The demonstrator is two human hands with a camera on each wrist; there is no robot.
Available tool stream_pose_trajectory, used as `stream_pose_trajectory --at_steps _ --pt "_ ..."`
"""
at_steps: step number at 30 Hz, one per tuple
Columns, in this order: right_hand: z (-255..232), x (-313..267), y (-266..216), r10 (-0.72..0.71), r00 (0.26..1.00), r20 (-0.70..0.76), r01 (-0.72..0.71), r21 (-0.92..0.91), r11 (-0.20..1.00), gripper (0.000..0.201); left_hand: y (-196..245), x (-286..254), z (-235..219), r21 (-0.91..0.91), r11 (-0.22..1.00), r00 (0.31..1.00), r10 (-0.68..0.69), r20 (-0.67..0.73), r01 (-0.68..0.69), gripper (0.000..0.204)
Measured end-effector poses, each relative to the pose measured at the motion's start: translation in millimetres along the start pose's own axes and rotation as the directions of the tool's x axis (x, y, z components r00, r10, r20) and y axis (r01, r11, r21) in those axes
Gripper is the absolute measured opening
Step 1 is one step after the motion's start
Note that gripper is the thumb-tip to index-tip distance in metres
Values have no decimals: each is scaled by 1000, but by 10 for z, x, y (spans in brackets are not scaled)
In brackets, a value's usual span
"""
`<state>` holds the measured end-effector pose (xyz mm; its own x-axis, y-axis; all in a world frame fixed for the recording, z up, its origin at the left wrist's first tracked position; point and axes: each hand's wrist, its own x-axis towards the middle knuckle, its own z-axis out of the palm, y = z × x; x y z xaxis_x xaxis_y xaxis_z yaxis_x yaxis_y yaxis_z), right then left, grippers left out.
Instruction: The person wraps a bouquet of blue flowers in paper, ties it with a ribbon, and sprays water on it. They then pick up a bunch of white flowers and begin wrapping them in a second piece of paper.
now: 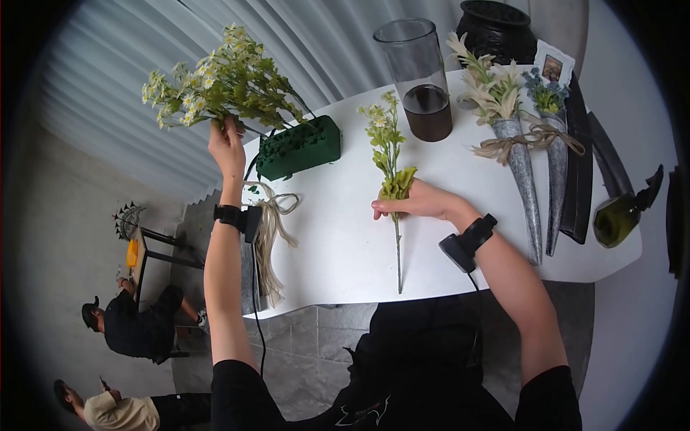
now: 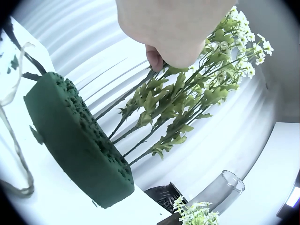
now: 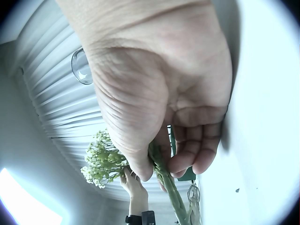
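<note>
The left hand (image 1: 228, 149) pinches a stem among white daisy-like flowers (image 1: 208, 82), whose stems stand in a green foam block (image 1: 300, 149). In the left wrist view the block (image 2: 77, 140) carries several stems, and part of the left hand (image 2: 171, 30) covers the flower tops. The right hand (image 1: 424, 201) holds a single flower spray (image 1: 388, 144) by its leafy lower stem, low over the white table, its bare stem end pointing toward the body. Thumb and fingers of the right hand (image 3: 159, 93) close round the green stem (image 3: 172, 194) in the right wrist view.
A glass vase (image 1: 424, 86) with dark liquid and a black pot (image 1: 496, 32) stand at the back. Two grey cones with flowers (image 1: 514, 165), a photo frame (image 1: 553, 66) and a green bottle (image 1: 617, 220) are at the right. Raffia (image 1: 269, 244) lies left. Two people are far left.
</note>
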<state>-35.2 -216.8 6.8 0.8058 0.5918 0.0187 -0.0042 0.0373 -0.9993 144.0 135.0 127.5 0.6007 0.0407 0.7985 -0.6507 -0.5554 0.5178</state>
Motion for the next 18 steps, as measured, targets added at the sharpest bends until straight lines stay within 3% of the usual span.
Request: stream_pose_trajectory --at_steps 18 --pt "6 -2 2 17 1000 -17 -17 15 1000 29 34 -15 -3 43 998 999 36 -1 -36 23"
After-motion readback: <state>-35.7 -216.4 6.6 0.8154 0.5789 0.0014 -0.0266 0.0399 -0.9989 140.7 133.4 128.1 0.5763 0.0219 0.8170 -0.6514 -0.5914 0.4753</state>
